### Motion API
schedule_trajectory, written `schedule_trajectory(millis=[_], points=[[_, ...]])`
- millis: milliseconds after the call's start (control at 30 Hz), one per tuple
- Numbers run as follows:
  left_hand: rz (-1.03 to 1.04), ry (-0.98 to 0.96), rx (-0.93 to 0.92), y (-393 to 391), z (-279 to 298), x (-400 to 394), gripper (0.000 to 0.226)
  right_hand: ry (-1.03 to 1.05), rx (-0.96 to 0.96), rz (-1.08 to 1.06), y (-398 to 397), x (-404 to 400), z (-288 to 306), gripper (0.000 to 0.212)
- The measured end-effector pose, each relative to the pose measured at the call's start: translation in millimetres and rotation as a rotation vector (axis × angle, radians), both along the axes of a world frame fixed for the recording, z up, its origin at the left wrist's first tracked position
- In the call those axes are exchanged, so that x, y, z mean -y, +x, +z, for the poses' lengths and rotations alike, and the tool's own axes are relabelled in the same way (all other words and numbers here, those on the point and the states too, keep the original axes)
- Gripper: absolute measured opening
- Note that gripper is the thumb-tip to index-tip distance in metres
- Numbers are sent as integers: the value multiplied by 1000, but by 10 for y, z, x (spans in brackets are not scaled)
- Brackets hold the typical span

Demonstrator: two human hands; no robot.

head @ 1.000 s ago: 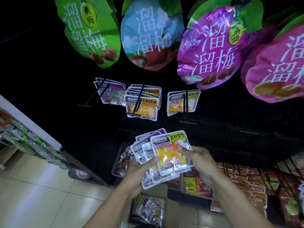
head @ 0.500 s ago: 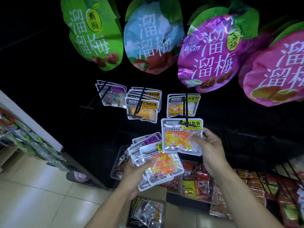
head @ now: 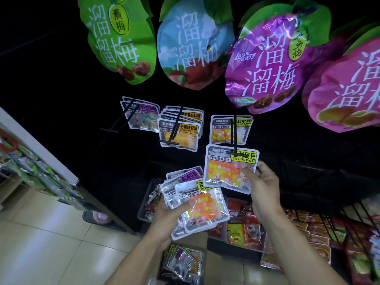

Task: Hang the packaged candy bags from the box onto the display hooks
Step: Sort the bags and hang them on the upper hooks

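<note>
The fingers (head: 246,171) of the right hand (head: 264,186) pinch the right edge of a candy bag (head: 228,167), thumb on its clear front; its top edge meets the tip of a black display hook (head: 234,132). That bag reads "JILIBEIDOU" on a yellow label and shows orange, yellow and pink candies. Just beyond it more bags of the same kind (head: 230,129) hang on the hook. The left hand (head: 170,212), lower and to the left, grips a fanned stack of bags (head: 197,200), thumb pressed on the top one. Near the bottom edge an open box (head: 183,262) holds more packets. Farther left hang mango-yellow bags (head: 181,130). Large green (head: 119,38), blue (head: 193,44) and purple (head: 271,62) pouches hang above. Pale floor tiles (head: 51,243) lie at the left.
</note>
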State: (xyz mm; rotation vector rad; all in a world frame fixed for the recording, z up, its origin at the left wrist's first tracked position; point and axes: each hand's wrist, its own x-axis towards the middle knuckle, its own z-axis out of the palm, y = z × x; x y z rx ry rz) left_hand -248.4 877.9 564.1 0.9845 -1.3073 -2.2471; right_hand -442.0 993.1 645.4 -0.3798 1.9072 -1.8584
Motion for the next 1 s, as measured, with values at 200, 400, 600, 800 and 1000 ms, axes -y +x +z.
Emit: schedule_trajectory(millis=[200,400,600,800,1000], points=[[28,-8,24,-39,5,1,70,-17,-19,-23,-7,18,-2,8],[34,-36,6,-71,39,26,64,-17,-49,-27,-16,45,-9,6],[12,-134,53,-99,123,52,81,60,-35,-57,-175,175,-34,12],[-38,-188,113,-142,164,87,84,27,2,-60,-502,460,-17,13],[-30,-202,124,-171,185,141,65,14,18,-76,-718,692,-60,5]])
